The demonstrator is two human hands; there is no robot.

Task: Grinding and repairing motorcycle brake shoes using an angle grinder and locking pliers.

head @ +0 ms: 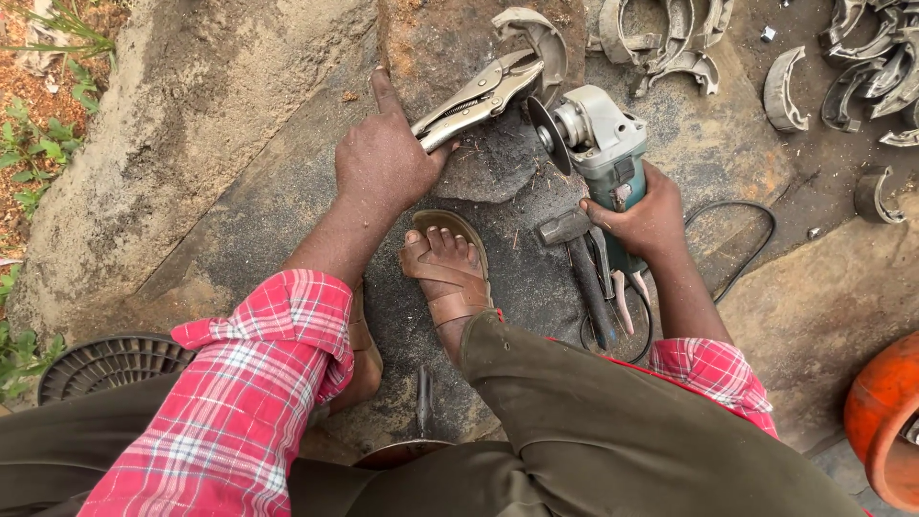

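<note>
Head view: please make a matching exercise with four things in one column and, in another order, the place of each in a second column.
Things:
1. angle grinder
2. locking pliers
3. hammer
4. orange container

Places:
A. at the right edge of the picture
B. held in the right hand
C. on the ground just below the grinder
D. gripped by the left hand, clamped on a curved metal piece

Pairs: 1-B, 2-D, 3-C, 4-A
</note>
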